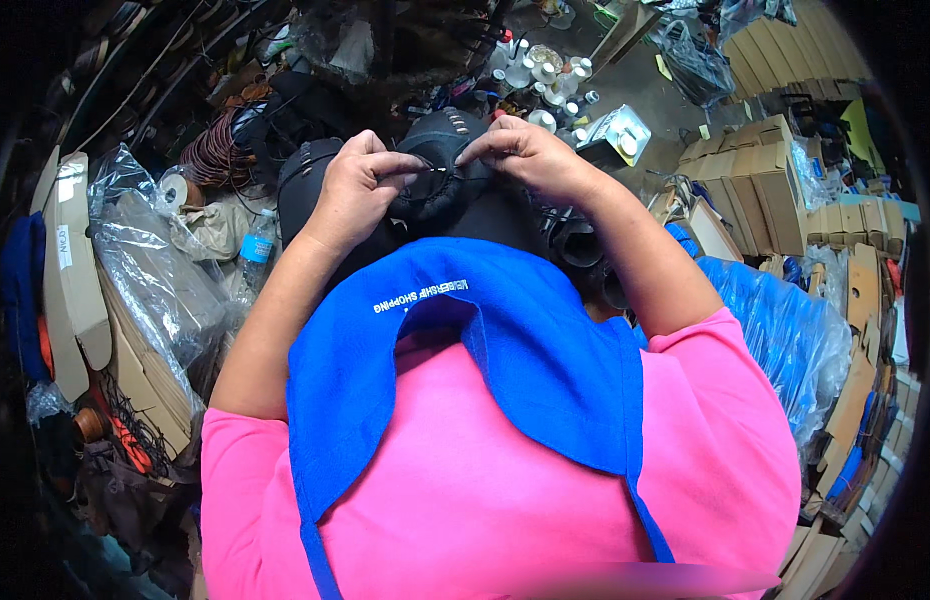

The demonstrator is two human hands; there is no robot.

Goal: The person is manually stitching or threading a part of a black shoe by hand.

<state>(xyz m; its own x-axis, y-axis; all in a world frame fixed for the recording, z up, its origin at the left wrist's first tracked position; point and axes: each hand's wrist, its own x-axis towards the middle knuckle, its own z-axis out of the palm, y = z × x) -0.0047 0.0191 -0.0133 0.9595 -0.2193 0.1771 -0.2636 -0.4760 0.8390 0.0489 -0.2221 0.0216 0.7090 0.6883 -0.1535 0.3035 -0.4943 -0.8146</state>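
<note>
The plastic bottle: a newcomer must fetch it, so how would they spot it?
From the pink shirt, follow the left forearm upward. Beside it, on its left, is the bottle; its light-blue label sets it apart from the beige cloth and clear sheeting nearby.

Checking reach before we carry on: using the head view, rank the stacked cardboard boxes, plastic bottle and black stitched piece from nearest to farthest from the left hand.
1. Black stitched piece, between the two hands, beside the left hand.
2. Plastic bottle, left of it.
3. Stacked cardboard boxes, far across on the right.
</note>
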